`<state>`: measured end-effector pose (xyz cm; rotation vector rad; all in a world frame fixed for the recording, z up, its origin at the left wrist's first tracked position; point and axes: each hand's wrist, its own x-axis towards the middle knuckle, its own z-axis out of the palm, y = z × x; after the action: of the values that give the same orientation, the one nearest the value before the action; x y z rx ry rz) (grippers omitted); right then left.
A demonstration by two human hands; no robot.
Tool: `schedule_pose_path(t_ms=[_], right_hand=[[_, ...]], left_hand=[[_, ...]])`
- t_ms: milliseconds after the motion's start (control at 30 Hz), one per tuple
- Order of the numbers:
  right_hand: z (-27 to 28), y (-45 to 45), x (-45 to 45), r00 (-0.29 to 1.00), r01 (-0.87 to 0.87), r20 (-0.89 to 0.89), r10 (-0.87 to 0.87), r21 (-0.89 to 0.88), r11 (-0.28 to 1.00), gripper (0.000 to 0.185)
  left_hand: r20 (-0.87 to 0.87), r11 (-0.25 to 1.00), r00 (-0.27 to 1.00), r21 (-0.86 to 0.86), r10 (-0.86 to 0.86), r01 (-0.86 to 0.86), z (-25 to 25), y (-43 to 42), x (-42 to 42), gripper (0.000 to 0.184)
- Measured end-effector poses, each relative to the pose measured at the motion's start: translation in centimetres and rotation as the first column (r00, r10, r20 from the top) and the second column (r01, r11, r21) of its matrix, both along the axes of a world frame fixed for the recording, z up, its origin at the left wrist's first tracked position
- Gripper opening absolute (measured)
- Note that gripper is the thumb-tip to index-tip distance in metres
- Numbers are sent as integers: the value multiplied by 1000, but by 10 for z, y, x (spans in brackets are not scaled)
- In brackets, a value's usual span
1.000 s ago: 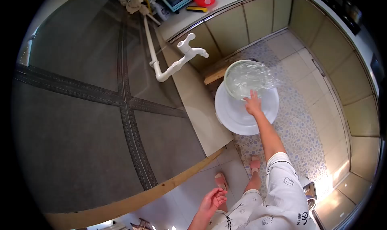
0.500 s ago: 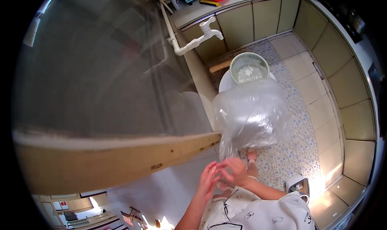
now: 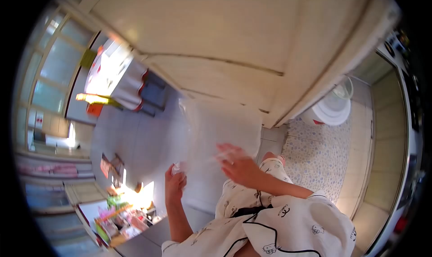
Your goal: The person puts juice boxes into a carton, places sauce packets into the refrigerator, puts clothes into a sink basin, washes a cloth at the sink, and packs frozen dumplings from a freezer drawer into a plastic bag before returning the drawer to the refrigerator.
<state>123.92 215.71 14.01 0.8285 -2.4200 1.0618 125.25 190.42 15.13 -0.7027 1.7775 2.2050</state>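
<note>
A large clear plastic bag hangs in front of me, its far part beside the door frame. My left hand is closed on a bunched piece of the plastic. My right hand is over the bag's near side, blurred by motion, and its grip on the film cannot be made out. Farther off at the right, a round basket stands on a white lid that covers a bucket.
A cream door or cabinet side fills the upper middle. At the left are a cloth-covered table, a small stool and a low table heaped with things. Cabinets line the right side.
The view has swung left, away from the faucet and basket. The bag was lifted from around the basket and moved left with me. My hands, close together half a second ago, are now farther apart.
</note>
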Motion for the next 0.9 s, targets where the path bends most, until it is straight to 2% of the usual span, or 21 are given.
schedule_pose_path(t_ms=[33,100,133,200,300,367,433,500,533,600,633,667,767,800,900], right_hand=[[13,-17,-12,999,54,5,-54,-5,999,32],[22,-42,-39,988,144,50,-146,43,989,27],[23,-53,-55,978,180,92,-188,93,979,23],[30,-75,-86,974,195,52,-221,308,931,17],[42,-124,-135,984,85,104,-146,447,890,18],[33,-156,-172,996,-26,84,-10,418,908,18],[30,-189,-214,987,-160,61,148,410,898,19],[33,-228,-256,975,-221,85,204,375,900,21],[40,-248,-282,967,-253,90,237,357,899,22],[54,-291,-325,959,-284,118,258,379,881,22],[59,-315,-342,955,-295,120,270,387,874,23],[65,-336,-357,950,-313,137,282,374,873,25],[83,-405,-395,928,-318,-84,364,332,888,25],[88,-423,-405,923,-344,-61,379,302,889,29],[93,-467,-430,936,-343,155,317,196,919,29]], left_hand=[[-7,993,998,-104,-64,63,15,-24,0,17],[-22,949,989,-285,-143,131,45,-56,-3,18],[-19,928,980,-327,-197,180,46,-78,-6,12],[-16,954,993,-280,-121,112,41,-113,-17,15],[-72,976,997,-213,21,-36,30,-151,-57,24],[-82,981,986,-124,143,-152,32,-181,-95,28],[-137,991,982,41,133,-128,31,-225,-126,34],[-119,966,983,236,141,-109,34,-276,-153,35],[-230,950,970,314,74,2,32,-303,-163,36],[-122,880,911,337,393,-335,38,-322,-183,37],[-82,808,838,330,539,-488,47,-334,-194,37],[-288,929,903,285,318,-236,44,-360,-194,36],[-308,842,788,277,534,-463,73,-387,-221,39],[-401,871,774,192,490,-452,76,-398,-226,42],[-560,830,642,166,524,-533,75,-418,-238,34]])
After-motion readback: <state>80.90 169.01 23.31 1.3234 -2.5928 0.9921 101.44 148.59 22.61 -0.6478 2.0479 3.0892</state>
